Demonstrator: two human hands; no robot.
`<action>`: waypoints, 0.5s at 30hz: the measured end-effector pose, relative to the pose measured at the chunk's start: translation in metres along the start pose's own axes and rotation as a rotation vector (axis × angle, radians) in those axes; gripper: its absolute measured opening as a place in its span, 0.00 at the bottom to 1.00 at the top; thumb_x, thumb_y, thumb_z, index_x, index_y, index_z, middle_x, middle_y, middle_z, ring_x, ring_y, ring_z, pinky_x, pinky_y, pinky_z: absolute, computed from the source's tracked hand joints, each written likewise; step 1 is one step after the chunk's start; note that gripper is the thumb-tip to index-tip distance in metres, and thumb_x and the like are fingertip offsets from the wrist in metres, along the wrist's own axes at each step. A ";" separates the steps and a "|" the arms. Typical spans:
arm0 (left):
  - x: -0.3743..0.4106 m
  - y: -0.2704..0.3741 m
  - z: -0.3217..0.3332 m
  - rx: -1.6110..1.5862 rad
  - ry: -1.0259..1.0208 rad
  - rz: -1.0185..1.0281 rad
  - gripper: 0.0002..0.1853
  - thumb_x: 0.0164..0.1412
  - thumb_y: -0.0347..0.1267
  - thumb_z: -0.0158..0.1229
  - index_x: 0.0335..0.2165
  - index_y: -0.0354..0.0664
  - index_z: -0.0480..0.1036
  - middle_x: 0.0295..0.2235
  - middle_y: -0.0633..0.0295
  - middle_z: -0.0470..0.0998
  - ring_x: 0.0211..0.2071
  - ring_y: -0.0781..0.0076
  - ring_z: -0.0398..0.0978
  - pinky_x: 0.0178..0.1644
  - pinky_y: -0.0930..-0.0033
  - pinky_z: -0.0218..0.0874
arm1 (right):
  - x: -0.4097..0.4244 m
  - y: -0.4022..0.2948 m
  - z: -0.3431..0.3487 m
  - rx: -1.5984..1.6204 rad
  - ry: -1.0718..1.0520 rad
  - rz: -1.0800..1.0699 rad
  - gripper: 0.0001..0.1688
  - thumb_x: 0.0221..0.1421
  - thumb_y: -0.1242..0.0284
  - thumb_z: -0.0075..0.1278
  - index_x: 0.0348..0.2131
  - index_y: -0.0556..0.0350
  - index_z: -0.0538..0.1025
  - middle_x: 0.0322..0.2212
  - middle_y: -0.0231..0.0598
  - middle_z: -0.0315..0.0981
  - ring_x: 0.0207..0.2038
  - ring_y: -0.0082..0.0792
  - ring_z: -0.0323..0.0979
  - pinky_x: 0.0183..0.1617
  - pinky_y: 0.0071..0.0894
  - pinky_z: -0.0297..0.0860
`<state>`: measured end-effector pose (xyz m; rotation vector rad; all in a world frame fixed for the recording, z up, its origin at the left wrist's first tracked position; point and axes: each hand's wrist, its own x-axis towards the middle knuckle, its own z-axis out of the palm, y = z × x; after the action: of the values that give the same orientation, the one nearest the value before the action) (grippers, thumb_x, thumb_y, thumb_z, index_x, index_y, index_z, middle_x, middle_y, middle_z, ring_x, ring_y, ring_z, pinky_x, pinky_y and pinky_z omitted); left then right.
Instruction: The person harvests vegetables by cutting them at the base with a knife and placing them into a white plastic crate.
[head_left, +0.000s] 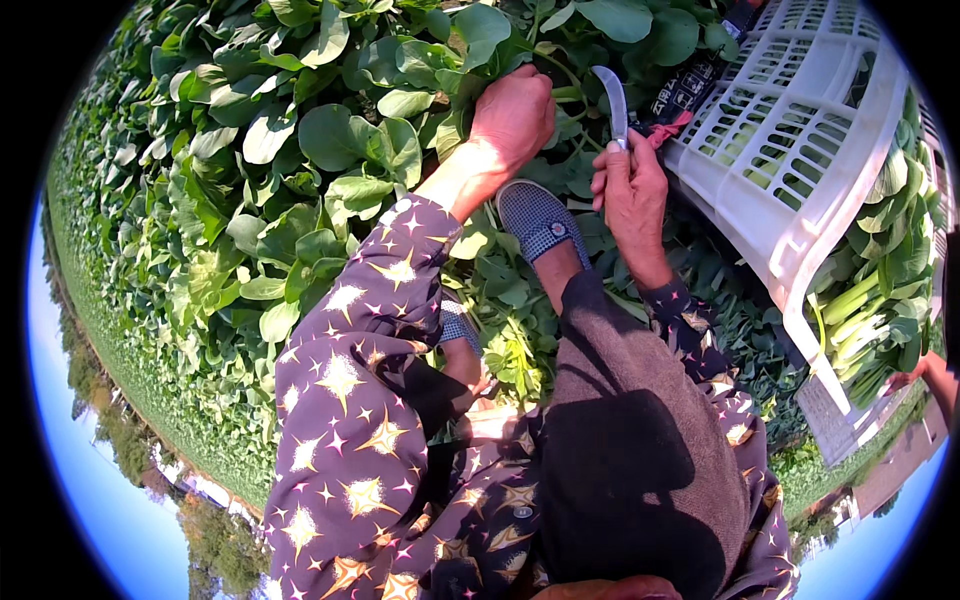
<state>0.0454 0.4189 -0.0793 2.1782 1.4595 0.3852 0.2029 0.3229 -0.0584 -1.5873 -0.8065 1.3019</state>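
Note:
My left hand (516, 116) is closed among the leafy green plants (375, 142) at the top centre; the leaves hide its fingertips, and I cannot tell what stem or leaf it grips. To its right, my right hand (636, 184) holds a small curved knife (616, 99) by its handle, the hooked blade pointing up towards the top of the view. The blade stands apart from my left hand, beside a pale green stem (568, 93).
A white plastic crate (780, 232) with slotted walls lies at the right, with cut leafy greens (855, 322) at its open side. A dark printed bag (686, 86) with a pink tie lies beside it. My shoe (536, 214) stands between my hands. Part of another person's arm (937, 382) shows at the right rim.

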 end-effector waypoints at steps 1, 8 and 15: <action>0.003 0.007 0.000 0.040 0.002 0.053 0.07 0.50 0.27 0.56 0.30 0.36 0.73 0.33 0.53 0.74 0.31 0.48 0.75 0.35 0.55 0.68 | 0.011 0.003 0.004 0.044 0.035 0.042 0.18 0.62 0.71 0.45 0.46 0.68 0.67 0.22 0.35 0.71 0.18 0.18 0.67 0.20 0.19 0.62; 0.063 0.034 -0.001 0.232 -0.035 0.388 0.09 0.43 0.25 0.57 0.29 0.39 0.73 0.36 0.56 0.73 0.34 0.54 0.77 0.35 0.60 0.71 | 0.061 0.012 0.033 -0.124 0.135 -0.124 0.13 0.59 0.74 0.44 0.37 0.70 0.71 0.20 0.43 0.74 0.18 0.27 0.73 0.17 0.27 0.68; 0.072 -0.008 0.025 0.440 0.139 0.085 0.09 0.46 0.24 0.56 0.30 0.37 0.78 0.39 0.47 0.73 0.27 0.52 0.79 0.30 0.57 0.71 | 0.065 -0.008 0.034 -0.214 0.090 0.014 0.12 0.60 0.74 0.44 0.38 0.68 0.71 0.19 0.40 0.72 0.16 0.29 0.73 0.18 0.29 0.68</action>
<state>0.0790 0.4821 -0.1069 2.6094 1.6546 0.2667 0.1850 0.3919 -0.0773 -1.8100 -0.9036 1.1757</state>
